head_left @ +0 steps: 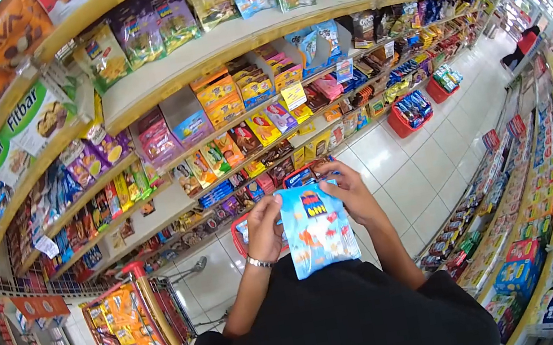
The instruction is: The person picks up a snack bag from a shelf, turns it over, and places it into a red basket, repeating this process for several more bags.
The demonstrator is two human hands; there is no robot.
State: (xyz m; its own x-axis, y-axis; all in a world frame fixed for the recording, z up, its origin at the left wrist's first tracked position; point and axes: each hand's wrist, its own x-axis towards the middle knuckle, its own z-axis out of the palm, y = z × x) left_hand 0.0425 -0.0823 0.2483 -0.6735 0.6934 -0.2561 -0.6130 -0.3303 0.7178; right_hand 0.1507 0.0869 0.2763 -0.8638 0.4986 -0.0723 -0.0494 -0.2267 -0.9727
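Setting: a shop aisle seen from a head-worn camera, with packed shelves point(152, 83) of snacks curving along both sides and a pale tiled floor point(422, 170).
Step in hand: by my reading, the person is holding up one snack bag point(318, 238) to look it over.
Where the bag is: in front of the person's chest, between both hands, above a red basket point(237, 231) on the floor.
Left hand point(265, 227): fingers closed on the bag's upper left edge; a bracelet point(259, 262) sits on the wrist.
Right hand point(354, 196): fingers closed on the bag's upper right corner.
How the bag looks: light blue and glossy, a dark and yellow logo near the top, orange shapes printed below; it hangs upright, sealed and puffy.
What a next move calls for: in my judgement, a firm pinch at the top seam, because the soft, slick film could slide from loose fingers.
Nearby: a trolley point(133, 321) filled with orange packets stands to the left.
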